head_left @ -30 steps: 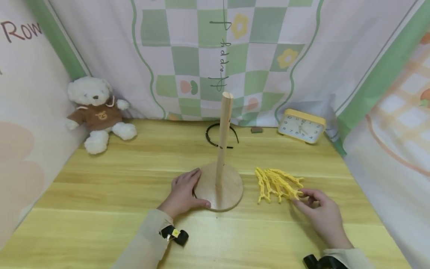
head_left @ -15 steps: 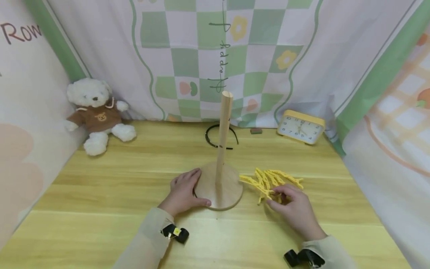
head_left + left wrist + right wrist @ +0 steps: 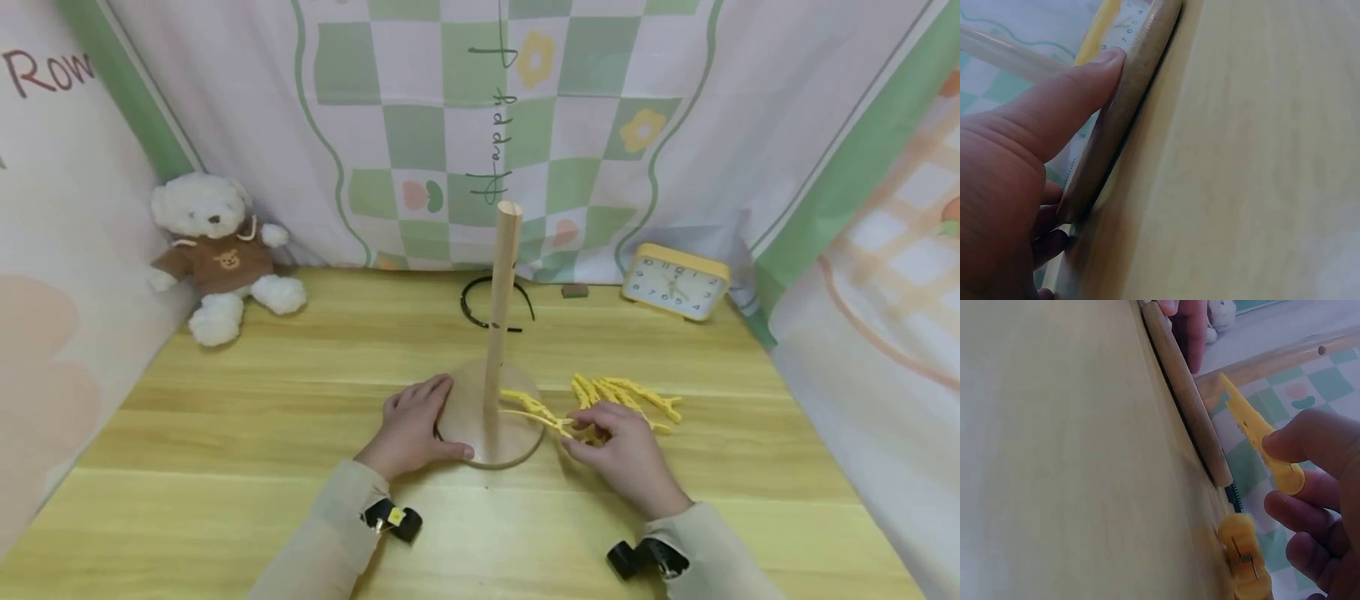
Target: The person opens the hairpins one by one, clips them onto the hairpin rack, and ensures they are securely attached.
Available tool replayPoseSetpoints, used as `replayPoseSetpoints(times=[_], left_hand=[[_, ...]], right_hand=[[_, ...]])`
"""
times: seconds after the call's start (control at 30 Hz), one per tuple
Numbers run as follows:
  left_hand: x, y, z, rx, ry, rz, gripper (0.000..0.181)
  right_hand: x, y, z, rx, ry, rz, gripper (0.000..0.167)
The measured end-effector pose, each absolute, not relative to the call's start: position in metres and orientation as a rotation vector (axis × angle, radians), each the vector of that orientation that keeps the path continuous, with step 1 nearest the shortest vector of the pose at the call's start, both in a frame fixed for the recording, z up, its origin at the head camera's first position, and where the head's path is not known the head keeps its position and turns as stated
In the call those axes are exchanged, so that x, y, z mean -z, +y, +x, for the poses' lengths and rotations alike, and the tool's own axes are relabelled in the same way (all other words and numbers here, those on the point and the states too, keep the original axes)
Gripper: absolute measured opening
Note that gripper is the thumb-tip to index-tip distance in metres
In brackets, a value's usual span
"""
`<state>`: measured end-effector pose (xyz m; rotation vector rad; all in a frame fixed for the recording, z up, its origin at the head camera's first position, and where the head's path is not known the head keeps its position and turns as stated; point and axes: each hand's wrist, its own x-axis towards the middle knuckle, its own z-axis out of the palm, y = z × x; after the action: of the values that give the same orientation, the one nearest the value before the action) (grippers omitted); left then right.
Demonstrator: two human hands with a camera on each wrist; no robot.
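A wooden stand has a round base and an upright pole. My left hand grips the base's left rim; in the left wrist view its thumb presses the edge. Between thumb and fingers, my right hand pinches a yellow branching clip, whose two prongs are spread and extend over the base towards the pole's foot. Seen in the right wrist view, the pinched clip is above the table. More yellow clips lie behind my right hand, partly hidden by it.
Behind the pole lies a black headband, with a small dark block to its right. A yellow clock stands at the back right and a plush bear sits at the back left. A patterned cloth hangs behind the table.
From the pile, my right hand has moved left with one yellow clip, bringing its prongs over the base; they have spread apart. My left hand has stayed on the rim.
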<state>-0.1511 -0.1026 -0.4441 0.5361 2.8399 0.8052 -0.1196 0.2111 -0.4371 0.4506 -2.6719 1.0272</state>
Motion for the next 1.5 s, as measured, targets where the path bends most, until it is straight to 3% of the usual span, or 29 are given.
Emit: replayPoseSetpoints(times=[0.43, 1.5], left_hand=[[0.448, -0.104, -0.152, -0.805, 2.853, 0.545, 0.114], [0.447, -0.104, -0.153, -0.784, 2.846, 0.567, 0.114]], right_hand=[[0.437, 0.196, -0.130, -0.910, -2.758, 0.493, 0.030], [0.437, 0.168, -0.144, -1.110, -2.795, 0.537, 0.033]])
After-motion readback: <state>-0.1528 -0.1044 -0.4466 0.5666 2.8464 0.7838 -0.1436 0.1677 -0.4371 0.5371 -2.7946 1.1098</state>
